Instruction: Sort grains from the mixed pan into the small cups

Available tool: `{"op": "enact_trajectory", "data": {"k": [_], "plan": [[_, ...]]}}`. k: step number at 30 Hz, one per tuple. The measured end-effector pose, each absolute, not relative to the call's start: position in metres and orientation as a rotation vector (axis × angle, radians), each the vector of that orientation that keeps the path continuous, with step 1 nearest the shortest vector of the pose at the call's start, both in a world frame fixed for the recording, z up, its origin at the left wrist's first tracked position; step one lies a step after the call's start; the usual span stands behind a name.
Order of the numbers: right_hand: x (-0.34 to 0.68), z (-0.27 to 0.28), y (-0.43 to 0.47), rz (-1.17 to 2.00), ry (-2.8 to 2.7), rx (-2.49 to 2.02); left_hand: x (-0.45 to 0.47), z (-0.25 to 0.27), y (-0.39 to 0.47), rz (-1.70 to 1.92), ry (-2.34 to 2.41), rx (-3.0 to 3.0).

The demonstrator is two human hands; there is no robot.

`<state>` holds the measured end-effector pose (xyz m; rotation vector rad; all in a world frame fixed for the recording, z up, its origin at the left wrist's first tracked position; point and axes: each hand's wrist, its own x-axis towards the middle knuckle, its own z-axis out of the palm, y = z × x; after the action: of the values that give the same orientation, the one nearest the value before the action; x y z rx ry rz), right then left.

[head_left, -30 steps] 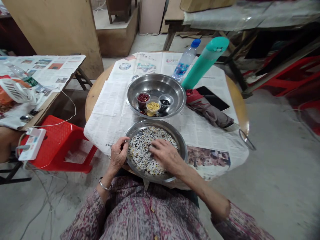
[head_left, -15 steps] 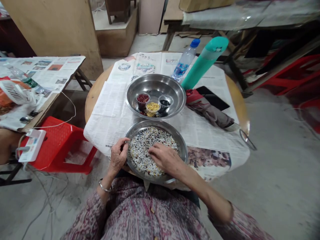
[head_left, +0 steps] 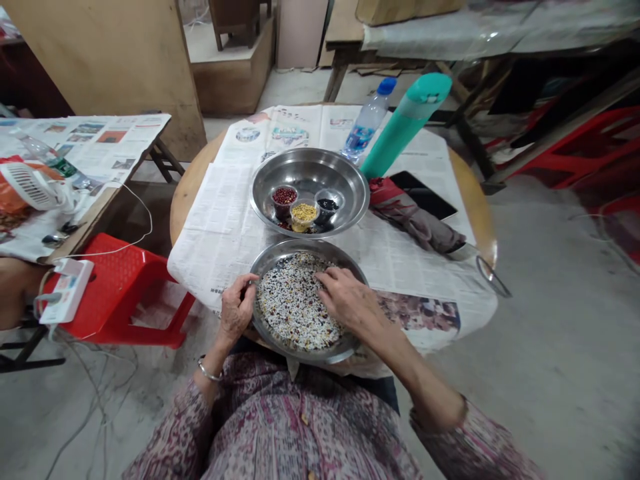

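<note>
The left hand (head_left: 237, 310) pinches the left edge of the near metal bowl (head_left: 279, 252). The right hand (head_left: 353, 303) has bent fingers at the mix of tiny white, dark and yellow bits (head_left: 295, 310) inside it. Just behind is a far metal bowl (head_left: 313, 162) with three clear cups: one has red beans (head_left: 285, 195), one yellow beans (head_left: 304, 212), one black beans (head_left: 327, 204). Newspaper (head_left: 213, 220) covers most of the round table (head_left: 187, 187). A blue-capped bottle (head_left: 361, 132) stands beside a tall green container (head_left: 403, 127). A white power strip (head_left: 67, 291) sits on a red stool (head_left: 120, 287).
</note>
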<state>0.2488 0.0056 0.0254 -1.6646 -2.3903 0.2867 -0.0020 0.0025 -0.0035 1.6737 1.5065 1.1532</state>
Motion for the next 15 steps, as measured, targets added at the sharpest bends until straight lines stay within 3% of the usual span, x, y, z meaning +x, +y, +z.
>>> {"op": "enact_trajectory", "data": {"k": [11, 15], "plan": [[0.187, 0.035, -0.003, 0.587, -2.691, -1.191, -0.003, -0.003, 0.004, 1.173, 1.497, 1.708], [0.227, 0.032, 0.010, 0.436, -2.637, -1.471, -0.002, -0.003, 0.003, 1.164, 1.501, 1.696]]}}
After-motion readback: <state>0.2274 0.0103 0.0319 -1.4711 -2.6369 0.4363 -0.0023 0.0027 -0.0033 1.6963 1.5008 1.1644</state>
